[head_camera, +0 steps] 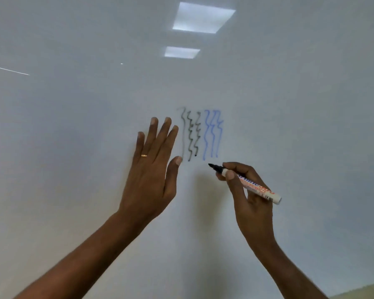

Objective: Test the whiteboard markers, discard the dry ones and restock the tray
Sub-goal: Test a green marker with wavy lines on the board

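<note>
White whiteboard [73, 147]; wavy grey-black lines [190, 134], wavy blue lines [213, 134]; white marker [249, 184], black tip, red lettering; gold ring [144, 155].

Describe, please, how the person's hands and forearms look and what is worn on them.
The left forearm and right forearm are bare: no sleeves, watch or bracelet in view. The left hand wears a thin gold band on its ring finger. The right hand shows no ring on its visible fingers. Nails are short.

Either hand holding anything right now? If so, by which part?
The right hand pinches the uncapped marker at the front of its barrel, just behind the black tip. The left hand holds nothing, fingers straight.
</note>
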